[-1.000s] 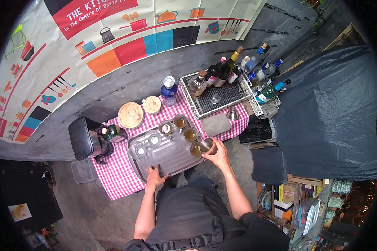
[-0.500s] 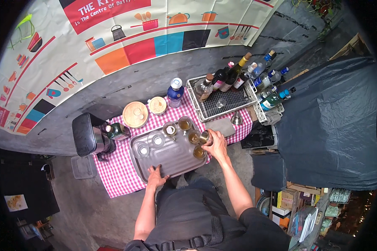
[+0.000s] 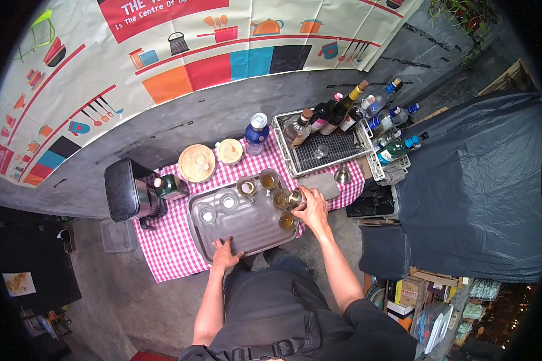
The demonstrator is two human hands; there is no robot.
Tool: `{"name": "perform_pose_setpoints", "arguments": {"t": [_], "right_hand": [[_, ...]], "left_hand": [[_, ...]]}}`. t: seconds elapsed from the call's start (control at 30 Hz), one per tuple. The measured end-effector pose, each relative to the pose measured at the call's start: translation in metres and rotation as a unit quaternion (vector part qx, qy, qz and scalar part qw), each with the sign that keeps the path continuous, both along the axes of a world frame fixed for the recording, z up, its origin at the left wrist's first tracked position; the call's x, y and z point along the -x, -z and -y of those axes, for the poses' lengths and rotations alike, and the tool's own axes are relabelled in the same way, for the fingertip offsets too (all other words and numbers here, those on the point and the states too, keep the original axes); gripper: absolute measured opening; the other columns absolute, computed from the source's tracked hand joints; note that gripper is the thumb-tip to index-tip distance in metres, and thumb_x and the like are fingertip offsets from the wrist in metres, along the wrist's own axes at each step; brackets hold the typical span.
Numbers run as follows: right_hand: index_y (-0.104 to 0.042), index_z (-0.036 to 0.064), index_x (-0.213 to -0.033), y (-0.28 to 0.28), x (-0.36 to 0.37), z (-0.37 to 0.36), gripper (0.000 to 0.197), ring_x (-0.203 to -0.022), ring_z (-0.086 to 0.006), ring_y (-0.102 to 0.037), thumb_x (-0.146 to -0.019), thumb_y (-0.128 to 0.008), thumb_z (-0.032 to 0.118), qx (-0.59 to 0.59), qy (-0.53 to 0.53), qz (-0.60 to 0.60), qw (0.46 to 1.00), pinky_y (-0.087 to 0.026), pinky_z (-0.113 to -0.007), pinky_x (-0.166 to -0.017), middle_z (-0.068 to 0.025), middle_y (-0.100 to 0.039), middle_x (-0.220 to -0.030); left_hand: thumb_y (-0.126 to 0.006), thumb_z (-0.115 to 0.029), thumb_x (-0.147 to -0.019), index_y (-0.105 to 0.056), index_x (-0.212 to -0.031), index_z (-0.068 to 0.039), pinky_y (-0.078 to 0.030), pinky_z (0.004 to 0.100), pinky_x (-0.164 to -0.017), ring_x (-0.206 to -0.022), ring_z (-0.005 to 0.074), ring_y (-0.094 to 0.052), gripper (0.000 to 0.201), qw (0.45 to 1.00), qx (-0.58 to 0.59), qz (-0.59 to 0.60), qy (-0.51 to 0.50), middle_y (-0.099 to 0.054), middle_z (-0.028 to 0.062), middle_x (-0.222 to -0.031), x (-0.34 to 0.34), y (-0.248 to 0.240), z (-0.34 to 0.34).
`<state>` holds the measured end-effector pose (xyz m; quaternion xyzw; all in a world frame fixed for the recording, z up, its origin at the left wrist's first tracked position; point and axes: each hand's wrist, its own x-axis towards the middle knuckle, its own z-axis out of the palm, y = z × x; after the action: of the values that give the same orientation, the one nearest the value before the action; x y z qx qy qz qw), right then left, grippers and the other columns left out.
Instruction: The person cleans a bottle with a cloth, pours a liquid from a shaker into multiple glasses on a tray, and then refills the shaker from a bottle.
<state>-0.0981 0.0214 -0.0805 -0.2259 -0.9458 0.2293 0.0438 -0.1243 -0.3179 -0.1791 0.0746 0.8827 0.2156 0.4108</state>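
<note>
The right hand (image 3: 313, 209) grips a metal cup (image 3: 295, 199), tilted toward a glass cup (image 3: 279, 200) of amber liquid on a brown serving tray (image 3: 247, 232); the left hand (image 3: 225, 255) rests spread open on the tray's near edge. White lettering (image 3: 134, 10) tops a wall banner (image 3: 120, 71).

Metal cup (image 3: 294, 199) now at another glass (image 3: 279, 199)

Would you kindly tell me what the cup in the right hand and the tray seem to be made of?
The cup is probably shiny metal, judging by its bright glints. The tray looks like satin plastic or coated metal; its soft brown-grey sheen leaves that open.
</note>
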Motion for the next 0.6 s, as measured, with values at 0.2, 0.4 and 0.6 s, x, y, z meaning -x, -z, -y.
{"name": "perform_pose_setpoints", "arguments": {"t": [0.2,0.4,0.6], "right_hand": [[-0.059,0.0096,-0.14,-0.001,0.005,-0.007,0.091,-0.116,-0.0363,-0.063,-0.057,-0.095,0.025,0.099,-0.01,-0.035,0.994,-0.051,-0.047,-0.099,-0.0164,-0.064,-0.124],[-0.056,0.007,-0.141,-0.007,0.026,-0.006,0.092,-0.118,-0.0359,-0.063,-0.059,-0.095,0.024,0.177,0.003,-0.072,0.982,-0.051,-0.044,-0.101,-0.0188,-0.064,-0.126],[-0.056,0.0076,-0.141,-0.01,0.057,0.003,0.091,-0.121,-0.0363,-0.06,-0.06,-0.093,0.024,0.112,-0.013,-0.037,0.993,-0.05,-0.047,-0.101,-0.0153,-0.062,-0.127]], "left_hand": [[-0.082,-0.042,-0.082,-0.037,-0.157,-0.011,-0.032,0.0531,-0.121,-0.151,0.0548,-0.017,0.093,1.0,-0.01,-0.002,-0.005,-0.02,0.0366,-0.161,0.0,-0.001,0.0],[-0.081,-0.042,-0.082,-0.036,-0.158,-0.011,-0.032,0.0528,-0.121,-0.151,0.0546,-0.016,0.093,1.0,-0.014,0.002,-0.008,-0.017,0.0367,-0.162,0.0,-0.001,0.0],[-0.08,-0.041,-0.083,-0.036,-0.158,-0.011,-0.032,0.0519,-0.121,-0.152,0.0536,-0.016,0.092,1.0,-0.013,0.01,-0.016,-0.017,0.0367,-0.162,0.0,-0.005,0.0]]}}
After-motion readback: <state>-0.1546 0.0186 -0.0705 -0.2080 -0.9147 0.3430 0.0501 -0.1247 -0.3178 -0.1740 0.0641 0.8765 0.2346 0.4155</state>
